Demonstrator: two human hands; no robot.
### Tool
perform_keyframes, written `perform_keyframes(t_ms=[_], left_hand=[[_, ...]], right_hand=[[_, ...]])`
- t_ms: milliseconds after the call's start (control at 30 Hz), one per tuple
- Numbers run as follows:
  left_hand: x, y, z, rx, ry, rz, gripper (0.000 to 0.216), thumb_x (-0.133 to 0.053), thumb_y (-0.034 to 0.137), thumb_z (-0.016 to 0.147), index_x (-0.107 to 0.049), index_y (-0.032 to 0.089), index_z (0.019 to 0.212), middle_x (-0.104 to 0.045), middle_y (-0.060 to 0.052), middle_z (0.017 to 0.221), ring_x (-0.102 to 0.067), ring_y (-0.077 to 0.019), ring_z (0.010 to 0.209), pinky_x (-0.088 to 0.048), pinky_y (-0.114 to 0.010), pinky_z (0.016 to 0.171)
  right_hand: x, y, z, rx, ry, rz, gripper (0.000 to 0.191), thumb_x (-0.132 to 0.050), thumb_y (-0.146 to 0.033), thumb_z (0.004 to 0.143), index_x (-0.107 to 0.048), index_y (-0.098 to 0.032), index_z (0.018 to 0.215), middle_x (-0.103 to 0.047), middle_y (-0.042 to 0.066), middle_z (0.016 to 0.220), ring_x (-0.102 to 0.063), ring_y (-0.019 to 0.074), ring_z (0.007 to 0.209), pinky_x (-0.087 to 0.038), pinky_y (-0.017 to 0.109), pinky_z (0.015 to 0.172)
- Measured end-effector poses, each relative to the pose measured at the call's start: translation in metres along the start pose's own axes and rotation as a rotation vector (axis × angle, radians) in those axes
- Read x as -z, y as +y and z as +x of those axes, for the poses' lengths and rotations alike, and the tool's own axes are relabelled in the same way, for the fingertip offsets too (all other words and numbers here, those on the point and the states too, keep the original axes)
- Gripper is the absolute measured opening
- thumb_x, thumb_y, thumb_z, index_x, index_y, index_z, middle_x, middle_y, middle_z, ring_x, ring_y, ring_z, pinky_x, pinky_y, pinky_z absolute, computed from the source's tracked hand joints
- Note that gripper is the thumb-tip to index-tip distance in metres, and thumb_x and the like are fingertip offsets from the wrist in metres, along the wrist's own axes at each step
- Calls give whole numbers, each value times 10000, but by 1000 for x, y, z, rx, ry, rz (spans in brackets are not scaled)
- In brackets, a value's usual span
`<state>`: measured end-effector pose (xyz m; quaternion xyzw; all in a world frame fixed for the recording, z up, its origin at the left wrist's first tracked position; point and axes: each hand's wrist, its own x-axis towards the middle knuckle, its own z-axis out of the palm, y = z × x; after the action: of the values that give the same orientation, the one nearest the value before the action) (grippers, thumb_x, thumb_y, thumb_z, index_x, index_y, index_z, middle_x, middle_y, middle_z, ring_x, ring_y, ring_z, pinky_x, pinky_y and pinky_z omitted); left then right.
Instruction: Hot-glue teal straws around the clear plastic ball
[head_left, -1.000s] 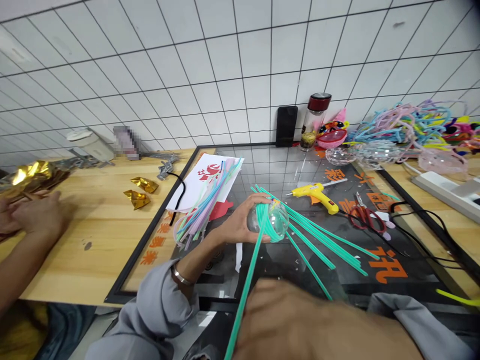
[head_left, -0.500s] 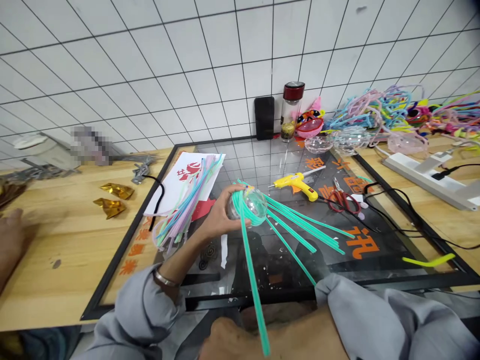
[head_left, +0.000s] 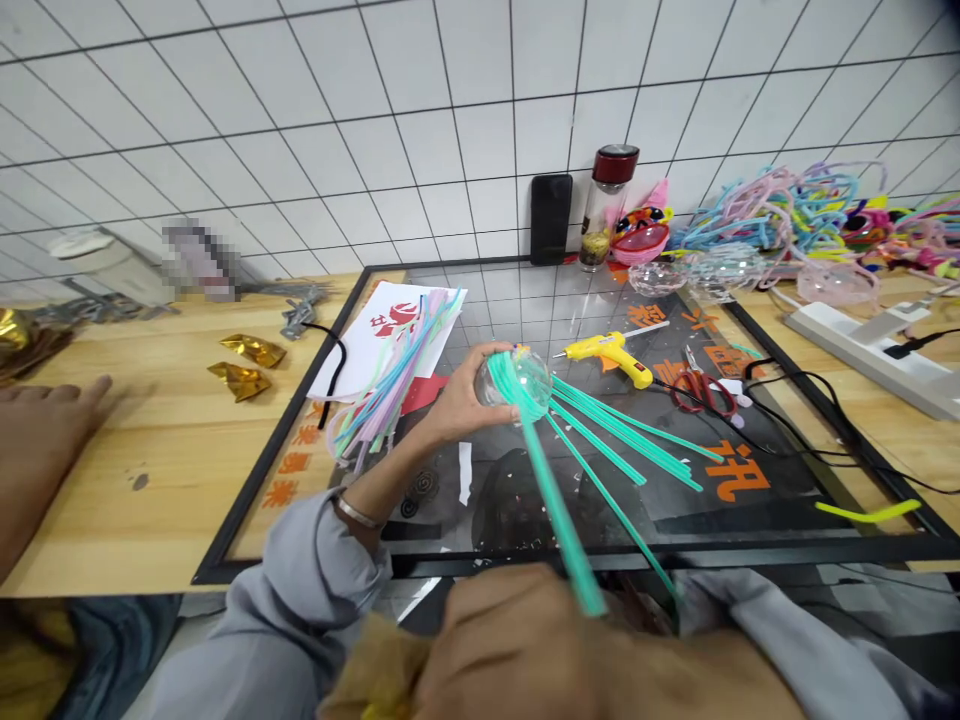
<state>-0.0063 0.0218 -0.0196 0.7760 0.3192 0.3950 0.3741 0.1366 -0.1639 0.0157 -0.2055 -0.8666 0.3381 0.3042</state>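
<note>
While the L hand (head_left: 463,400) has its fingers clamped round a clear ball (head_left: 537,376) wrapped w/ green fuzzy stems (head_left: 560,513), above a dark framed panel (head_left: 495,500) on the tabletop (head_left: 172,440), the R hand (head_left: 502,640) is low in front, blurred, near the stems' loose ends; can't tell if its fingers are apart or together. Yellow glue gun (head_left: 611,352) lies right of ball, nr red-handled scissors (head_left: 696,376).
</note>
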Motion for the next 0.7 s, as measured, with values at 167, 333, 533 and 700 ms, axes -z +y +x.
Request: perform_keyframes(t_ms=[167, 333, 533, 700], left_hand=[[0, -4, 0, 27, 35, -62, 766, -855, 423, 586, -521, 211, 1241, -589, -100, 1263, -555, -301, 1197, -410, -454, 1066], [3, -7, -1, 92, 44, -93, 762, -861, 430, 581, -530, 214, 1232, -593, -100, 1259, -552, -303, 1189, -416, -456, 1054], [4, -11, 2, 117, 171, -350, 756, -885, 440, 539, -541, 235, 1180, -612, -71, 1240, -577, -253, 1108, -506, -364, 916], [2, -10, -1, 198, 171, -480, 726, -853, 450, 579, -510, 273, 1194, -588, -62, 1229, -603, -216, 975, -548, -297, 696]], right_hand=[[77, -36, -47, -316, 451, 201, 209, -526, -392, 965, -700, -279, 981, -729, 22, 768, -705, 196, 887, -578, 340, 845], [95, -28, -78, -633, 739, 226, 136, -681, -378, 861, -757, -272, 822, -744, 13, 758, -707, 156, 686, -575, 204, 592], [76, -8, -85, -652, 960, -60, 216, -765, -232, 776, -745, -279, 986, -755, 0, 880, -711, 134, 745, -589, 189, 688], [70, -1, -83, -640, 947, -18, 324, -725, -238, 816, -704, -265, 1138, -758, 35, 1013, -733, 165, 813, -621, 255, 750]])
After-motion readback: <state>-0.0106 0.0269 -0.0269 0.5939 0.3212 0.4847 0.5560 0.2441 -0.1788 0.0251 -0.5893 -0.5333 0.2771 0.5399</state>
